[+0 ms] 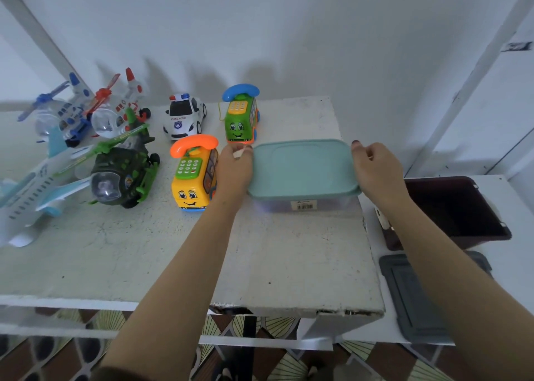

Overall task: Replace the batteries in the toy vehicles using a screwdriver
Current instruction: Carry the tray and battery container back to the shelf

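A clear plastic box with a teal lid (pixel 302 168) stands at the right of the white table (pixel 179 253). My left hand (pixel 234 168) grips the lid's left edge and my right hand (pixel 375 168) grips its right edge. To the left stand a yellow phone bus (pixel 193 178), a green phone bus (pixel 241 119) and a white police car (pixel 183 117). Further left are a dark green helicopter (pixel 122 175), a white airplane (pixel 31 189), a blue helicopter (pixel 65 114) and a red helicopter (pixel 121 106). No screwdriver or batteries show.
On a lower white surface to the right sit an open dark maroon bin (pixel 459 210) and a grey lid (pixel 416 296). A white wall rises behind the table. Patterned floor shows below the chipped front edge.
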Motion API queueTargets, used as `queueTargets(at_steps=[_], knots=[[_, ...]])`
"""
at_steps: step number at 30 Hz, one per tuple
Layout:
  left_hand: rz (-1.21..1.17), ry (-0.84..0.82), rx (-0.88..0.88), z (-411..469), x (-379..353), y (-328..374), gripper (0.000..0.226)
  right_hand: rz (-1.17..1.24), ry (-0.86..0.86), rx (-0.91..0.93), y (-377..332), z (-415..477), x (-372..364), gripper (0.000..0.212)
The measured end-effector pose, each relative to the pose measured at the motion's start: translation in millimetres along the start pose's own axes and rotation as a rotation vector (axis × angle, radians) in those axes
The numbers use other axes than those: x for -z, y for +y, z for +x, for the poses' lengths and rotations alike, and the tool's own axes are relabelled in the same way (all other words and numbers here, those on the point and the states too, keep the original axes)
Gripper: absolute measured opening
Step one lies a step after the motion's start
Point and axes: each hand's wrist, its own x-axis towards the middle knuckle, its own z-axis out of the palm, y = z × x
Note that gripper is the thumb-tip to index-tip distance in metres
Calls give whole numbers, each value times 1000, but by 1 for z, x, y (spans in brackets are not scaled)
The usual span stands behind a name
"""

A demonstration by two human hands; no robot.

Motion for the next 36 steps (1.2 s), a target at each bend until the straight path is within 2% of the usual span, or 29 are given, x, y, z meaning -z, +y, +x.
queueTargets(at_steps=[4,8,13,18,25,28,31,34,36], knots=[[-75,-1,-24,-22,-1,-10,33,72,-20,64,8,-24,-3,27],[-151,-8,-7,-28,-2,-13,37,197,40,94,11,-34,-10,18],[-223,64,-10,-30,-7,-11,39,363,94,127,13,-34,-17,17],[-256,74,-7,-29,-9,-13,39,401,96,158,14,-34,-17,18],[-249,73,5,-36,-7,-7,38,352,110,155,16,-34,-16,12],[-178,64,19,-37,-4,-7,38,248,91,151,16,-32,-12,8],[-119,31,17,-36,-2,-6,34,123,113,150,15,-30,-9,13],[-237,-3,53,-39,-1,-3,22,7,89,118,13,-28,-9,22],[-303,-47,55,-40,0,-2,33,-42,64,85,11,-27,-8,27]])
